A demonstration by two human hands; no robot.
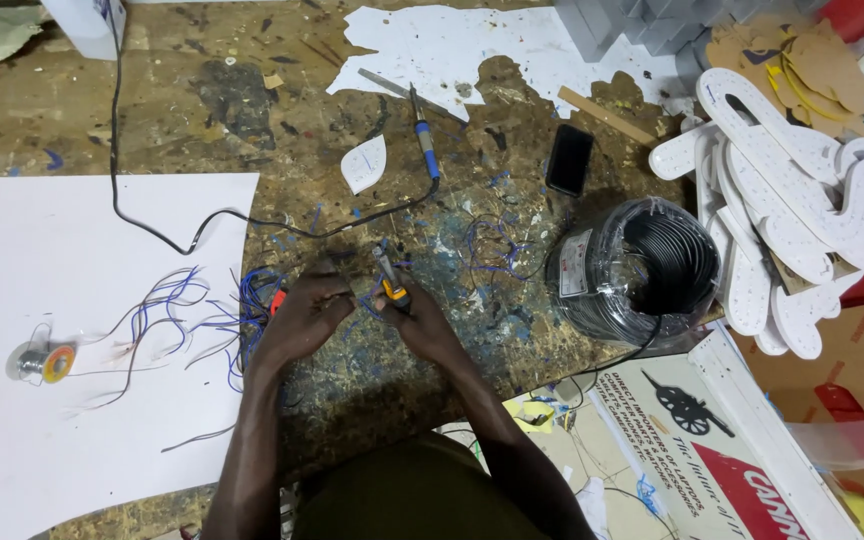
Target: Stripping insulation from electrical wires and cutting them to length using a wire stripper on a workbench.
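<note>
Both forearms are reaching up from the frame's bottom edge onto the paint-spattered workbench (252, 110). Left hand (302, 315) is curling nearly closed, pinching thin blue wires (247, 300). Right hand (417, 320) is gripping a small yellow-handled tool (390, 280), fingers wrapped shut. Just right of them, a shrink-wrapped coil of black cable (642, 270) is showing a white rectangular label on its side, and a red-and-white printed sign (712, 450) is lying below it.

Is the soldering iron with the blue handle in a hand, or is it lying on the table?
Lying on the table. The soldering iron rests flat above both hands, and neither the left hand nor the right hand touches it.
</note>
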